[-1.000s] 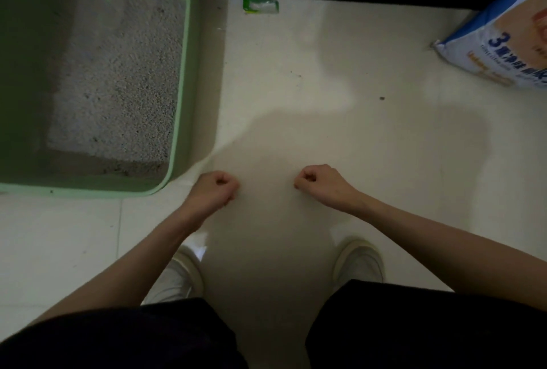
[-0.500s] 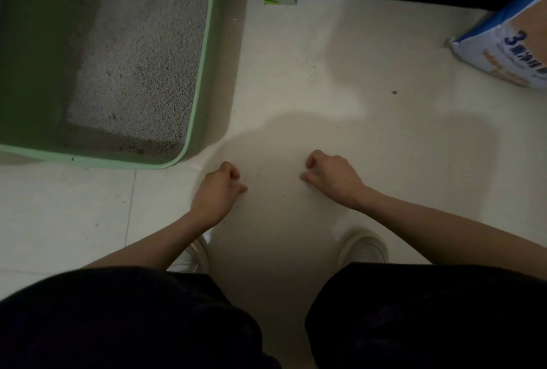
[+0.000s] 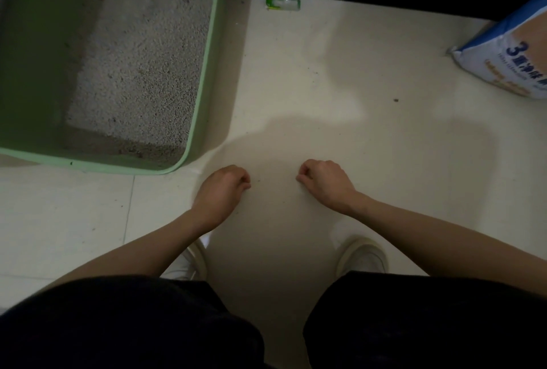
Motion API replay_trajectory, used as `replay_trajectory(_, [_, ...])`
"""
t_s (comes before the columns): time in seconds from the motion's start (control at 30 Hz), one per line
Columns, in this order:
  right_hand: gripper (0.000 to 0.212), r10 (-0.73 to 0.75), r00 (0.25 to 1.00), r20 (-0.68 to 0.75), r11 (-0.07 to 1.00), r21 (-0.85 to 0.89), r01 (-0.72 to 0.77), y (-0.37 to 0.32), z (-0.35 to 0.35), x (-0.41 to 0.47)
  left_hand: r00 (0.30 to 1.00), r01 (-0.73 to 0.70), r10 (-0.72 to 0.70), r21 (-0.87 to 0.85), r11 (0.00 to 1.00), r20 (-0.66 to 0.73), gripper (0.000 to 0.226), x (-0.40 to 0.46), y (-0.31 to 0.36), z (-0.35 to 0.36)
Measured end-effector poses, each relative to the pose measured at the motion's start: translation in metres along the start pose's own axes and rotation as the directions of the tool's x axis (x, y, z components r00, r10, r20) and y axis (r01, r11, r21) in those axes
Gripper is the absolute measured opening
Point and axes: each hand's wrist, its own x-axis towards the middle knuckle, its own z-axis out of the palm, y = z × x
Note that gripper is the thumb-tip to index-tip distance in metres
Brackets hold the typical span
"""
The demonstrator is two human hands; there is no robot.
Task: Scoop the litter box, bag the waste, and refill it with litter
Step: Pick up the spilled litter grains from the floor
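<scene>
The green litter box (image 3: 204,72), holding grey litter (image 3: 142,66), fills the upper left of the frame. At centre, the left hand (image 3: 220,191) and right hand (image 3: 325,183) hover with fingers curled, holding nothing. A litter bag (image 3: 509,60) lies at the right edge.

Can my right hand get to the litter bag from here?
Probably yes. The right hand holds nothing, and only bare floor lies between it and the litter bag at the far right, though it likely needs a stretch or lean.
</scene>
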Motion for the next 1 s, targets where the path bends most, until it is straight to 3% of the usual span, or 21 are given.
replay_trajectory(0.2, [0.022,0.001,1.000,0.018,1.000,-0.011,-0.001,-0.001,0.000,0.001,0.999,-0.007,0.004,0.055,0.998,0.049,0.012,0.003,-0.001,0.002])
replay_trajectory(0.37, [0.019,-0.002,1.000,0.013,1.000,0.017,0.002,0.002,-0.001,0.000,1.000,-0.026,0.026,0.047,0.999,-0.006,0.007,0.002,0.001,0.003])
replay_trajectory(0.83, [0.027,-0.029,0.999,0.039,0.993,-0.115,0.034,-0.001,-0.001,0.004,0.995,-0.095,0.091,0.175,0.980,0.033,0.010,0.011,0.003,0.004])
replay_trajectory(0.9, [0.025,-0.003,1.000,0.020,0.999,-0.037,0.004,-0.001,-0.002,0.005,0.996,-0.090,0.085,0.121,0.989,0.040,0.008,0.012,0.003,0.005])
replay_trajectory(1.0, [0.021,0.076,0.996,-0.050,0.986,0.152,-0.068,0.000,-0.011,0.010,1.000,0.017,-0.015,-0.128,0.992,0.017,0.009,0.016,0.012,0.001])
